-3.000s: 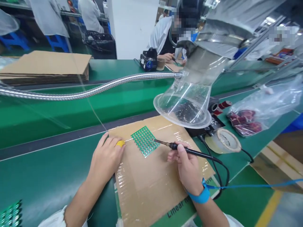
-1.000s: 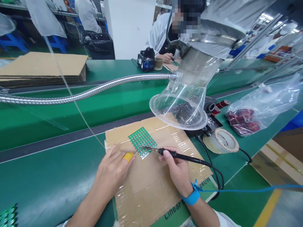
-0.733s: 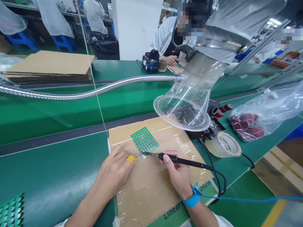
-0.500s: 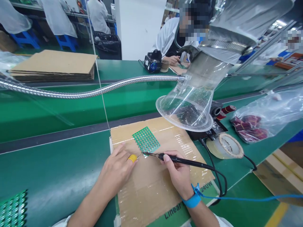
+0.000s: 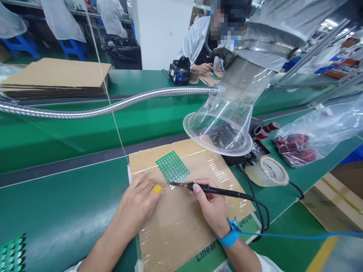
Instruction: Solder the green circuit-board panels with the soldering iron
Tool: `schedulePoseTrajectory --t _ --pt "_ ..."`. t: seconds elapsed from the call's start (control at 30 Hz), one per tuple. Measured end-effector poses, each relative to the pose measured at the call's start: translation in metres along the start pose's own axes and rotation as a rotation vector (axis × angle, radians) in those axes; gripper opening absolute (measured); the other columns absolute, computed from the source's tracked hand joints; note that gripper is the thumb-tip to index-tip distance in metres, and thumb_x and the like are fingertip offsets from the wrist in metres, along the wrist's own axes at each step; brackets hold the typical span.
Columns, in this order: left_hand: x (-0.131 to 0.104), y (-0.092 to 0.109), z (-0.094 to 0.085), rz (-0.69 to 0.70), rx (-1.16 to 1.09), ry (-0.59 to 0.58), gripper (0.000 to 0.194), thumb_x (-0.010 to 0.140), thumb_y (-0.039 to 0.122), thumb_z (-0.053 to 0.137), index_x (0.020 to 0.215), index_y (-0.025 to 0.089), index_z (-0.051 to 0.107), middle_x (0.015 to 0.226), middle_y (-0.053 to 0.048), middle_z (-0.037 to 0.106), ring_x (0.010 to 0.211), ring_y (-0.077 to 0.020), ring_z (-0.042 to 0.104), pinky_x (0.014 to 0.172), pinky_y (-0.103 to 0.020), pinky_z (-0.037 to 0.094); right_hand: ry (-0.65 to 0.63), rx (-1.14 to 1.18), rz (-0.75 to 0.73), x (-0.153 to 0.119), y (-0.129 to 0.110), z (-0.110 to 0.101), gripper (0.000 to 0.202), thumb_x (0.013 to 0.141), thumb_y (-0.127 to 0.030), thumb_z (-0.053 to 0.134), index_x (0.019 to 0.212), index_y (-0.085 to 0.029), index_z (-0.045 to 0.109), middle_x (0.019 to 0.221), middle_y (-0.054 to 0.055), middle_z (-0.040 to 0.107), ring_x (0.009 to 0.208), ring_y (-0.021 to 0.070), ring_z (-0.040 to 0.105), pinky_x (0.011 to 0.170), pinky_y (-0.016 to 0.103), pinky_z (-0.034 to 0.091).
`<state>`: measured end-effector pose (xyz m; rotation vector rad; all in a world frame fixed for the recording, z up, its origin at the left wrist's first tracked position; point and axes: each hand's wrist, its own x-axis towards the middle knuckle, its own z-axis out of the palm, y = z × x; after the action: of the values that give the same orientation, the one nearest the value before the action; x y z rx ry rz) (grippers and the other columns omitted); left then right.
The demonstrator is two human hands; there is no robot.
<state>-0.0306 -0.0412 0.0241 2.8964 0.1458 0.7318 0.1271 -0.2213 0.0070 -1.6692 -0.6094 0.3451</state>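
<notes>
A green circuit board panel [image 5: 172, 166] with rows of shiny pads lies on a taped cardboard sheet [image 5: 178, 223]. My right hand [image 5: 211, 207] grips a soldering iron [image 5: 224, 192] by its black handle, and the iron's tip is at the panel's near edge. From the left, my left hand [image 5: 138, 202] pinches a thin solder wire [image 5: 165, 185], whose end meets the iron's tip. A yellow finger cot [image 5: 157, 189] covers one of its fingertips. On my right wrist is a blue wrist strap [image 5: 229, 237] with a cord running right.
A clear fume hood [image 5: 224, 124] hangs over the cardboard's far right. Beside it stand a round tub [image 5: 268, 172] and a plastic bag of dark red bundles [image 5: 297, 147]. More green panels [image 5: 13, 253] lie at lower left. A co-worker [image 5: 198, 45] sits across the bench.
The whole view has shifted slightly, so things appear a little further left. Both hands keep their hold, with the iron and wire still at the panel's near edge.
</notes>
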Motion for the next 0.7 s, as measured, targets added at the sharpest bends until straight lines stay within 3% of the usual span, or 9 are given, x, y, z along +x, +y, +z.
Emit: schedulePoseTrajectory --t 0.17,0.37,0.57,0.7 --pt "0.003 -0.001 -0.001 0.013 0.026 0.041 0.024 0.100 0.017 0.055 0.079 0.018 0.067 0.078 -0.002 0.069 0.075 -0.0175 0.066 0.103 -0.046 0.048 0.016 0.013 -0.005 0.002 -0.005 0.000 0.022 0.094 -0.043 0.070 0.094 -0.022 0.073 0.079 0.004 0.074 0.068 0.0210 0.073 0.065 0.031 0.060" --pt "0.006 -0.001 -0.002 0.029 0.065 0.007 0.027 0.099 0.018 0.054 0.074 0.020 0.064 0.072 0.000 0.067 0.071 -0.0177 0.065 0.098 -0.046 0.052 0.018 -0.005 0.011 0.003 -0.010 0.002 0.027 0.092 -0.048 0.072 0.092 -0.022 0.074 0.079 0.005 0.074 0.067 0.0221 0.072 0.064 0.032 0.061" --pt "0.006 0.001 -0.005 -0.006 0.021 0.077 0.020 0.099 0.017 0.056 0.081 0.019 0.062 0.081 0.000 0.071 0.074 -0.0150 0.066 0.110 -0.048 0.047 0.069 0.122 0.068 0.006 -0.010 0.002 0.032 0.089 -0.053 0.074 0.090 -0.020 0.073 0.073 0.004 0.073 0.062 0.0209 0.071 0.061 0.032 0.061" --pt "0.009 0.000 -0.009 0.003 0.008 0.097 0.019 0.099 0.019 0.058 0.079 0.019 0.058 0.077 0.001 0.068 0.071 -0.0139 0.064 0.110 -0.045 0.046 0.159 0.256 0.166 0.010 -0.010 -0.011 0.039 0.090 -0.055 0.075 0.104 -0.018 0.073 0.067 0.002 0.072 0.061 0.0192 0.070 0.064 0.031 0.059"
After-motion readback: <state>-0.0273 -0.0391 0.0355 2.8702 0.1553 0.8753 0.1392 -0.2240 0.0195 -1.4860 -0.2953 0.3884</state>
